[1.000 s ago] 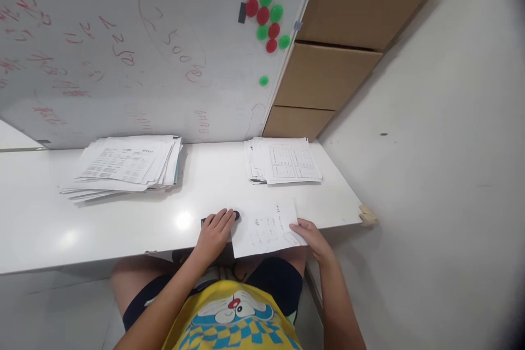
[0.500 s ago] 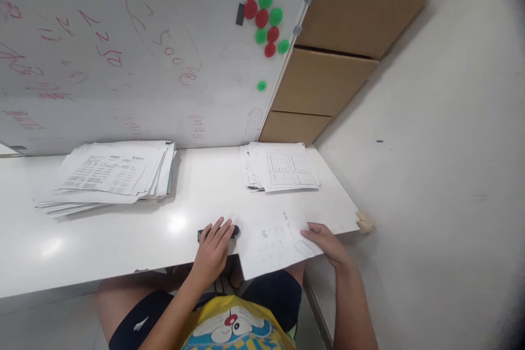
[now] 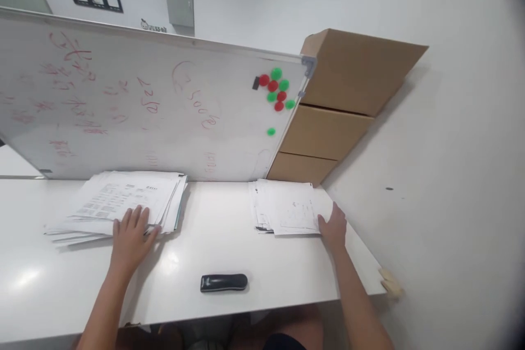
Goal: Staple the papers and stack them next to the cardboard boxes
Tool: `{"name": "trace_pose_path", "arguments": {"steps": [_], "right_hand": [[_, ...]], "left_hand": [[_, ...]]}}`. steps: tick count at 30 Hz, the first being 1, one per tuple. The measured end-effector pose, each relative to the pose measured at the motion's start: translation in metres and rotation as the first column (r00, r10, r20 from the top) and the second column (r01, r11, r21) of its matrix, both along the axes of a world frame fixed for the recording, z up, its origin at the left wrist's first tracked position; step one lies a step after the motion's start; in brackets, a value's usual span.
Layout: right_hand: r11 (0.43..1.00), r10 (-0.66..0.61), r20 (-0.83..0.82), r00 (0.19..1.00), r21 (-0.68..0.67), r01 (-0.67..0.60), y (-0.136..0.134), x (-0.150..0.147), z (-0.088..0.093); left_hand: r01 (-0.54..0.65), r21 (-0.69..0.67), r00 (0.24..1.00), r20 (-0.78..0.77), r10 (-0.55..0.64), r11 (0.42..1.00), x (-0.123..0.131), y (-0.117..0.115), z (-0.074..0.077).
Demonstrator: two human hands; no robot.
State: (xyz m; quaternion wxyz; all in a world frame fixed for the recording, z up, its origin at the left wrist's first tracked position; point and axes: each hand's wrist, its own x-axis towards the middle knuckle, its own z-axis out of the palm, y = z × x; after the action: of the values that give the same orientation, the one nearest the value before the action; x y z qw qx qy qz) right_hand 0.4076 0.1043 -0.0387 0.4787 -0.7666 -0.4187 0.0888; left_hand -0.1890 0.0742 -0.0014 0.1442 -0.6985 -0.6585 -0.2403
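My left hand point(image 3: 130, 236) lies flat with fingers spread on the near edge of the big loose stack of printed papers point(image 3: 123, 199) at the left of the white table point(image 3: 213, 240). My right hand point(image 3: 333, 227) rests at the right edge of the smaller paper stack point(image 3: 285, 213), fingers touching its top sheet; whether it grips the sheet is unclear. A black stapler point(image 3: 223, 282) lies alone near the table's front edge, between my arms, with neither hand on it.
A whiteboard point(image 3: 143, 104) with red writing and red and green magnets point(image 3: 276, 90) leans along the back of the table. Stacked cardboard boxes point(image 3: 336, 109) stand at the back right against the white wall. A small beige piece point(image 3: 389, 283) sits at the table's right corner.
My left hand left the stapler and moved to the left paper stack. My right hand carried the single sheet from the front edge onto the right stack. The view tilted up.
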Motion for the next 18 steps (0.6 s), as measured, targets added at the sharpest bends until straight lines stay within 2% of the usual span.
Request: {"name": "trace_pose_path", "arguments": {"steps": [3, 9, 12, 15, 18], "right_hand": [[0.985, -0.171, 0.079, 0.982, 0.05, 0.168, -0.003, -0.004, -0.019], [0.909, -0.406, -0.045, 0.913, 0.081, 0.408, -0.043, 0.0, -0.039], [0.903, -0.414, -0.085, 0.906, 0.086, 0.421, -0.065, -0.01, -0.045], [0.928, -0.355, -0.092, 0.93, 0.085, 0.362, -0.084, -0.023, -0.049], [0.95, -0.293, -0.083, 0.952, 0.085, 0.3, -0.095, -0.031, -0.05]], "left_hand": [[-0.039, -0.037, 0.999, -0.021, 0.038, 0.999, 0.015, -0.01, -0.002], [-0.066, 0.073, 0.99, 0.131, 0.056, 0.995, 0.049, -0.029, -0.004], [-0.093, 0.103, 0.982, 0.175, 0.074, 0.99, 0.052, -0.026, -0.004], [-0.147, 0.075, 0.971, 0.199, 0.13, 0.986, 0.04, -0.021, -0.001], [-0.1, 0.009, 0.971, 0.221, 0.096, 0.995, 0.025, -0.024, -0.002]]}}
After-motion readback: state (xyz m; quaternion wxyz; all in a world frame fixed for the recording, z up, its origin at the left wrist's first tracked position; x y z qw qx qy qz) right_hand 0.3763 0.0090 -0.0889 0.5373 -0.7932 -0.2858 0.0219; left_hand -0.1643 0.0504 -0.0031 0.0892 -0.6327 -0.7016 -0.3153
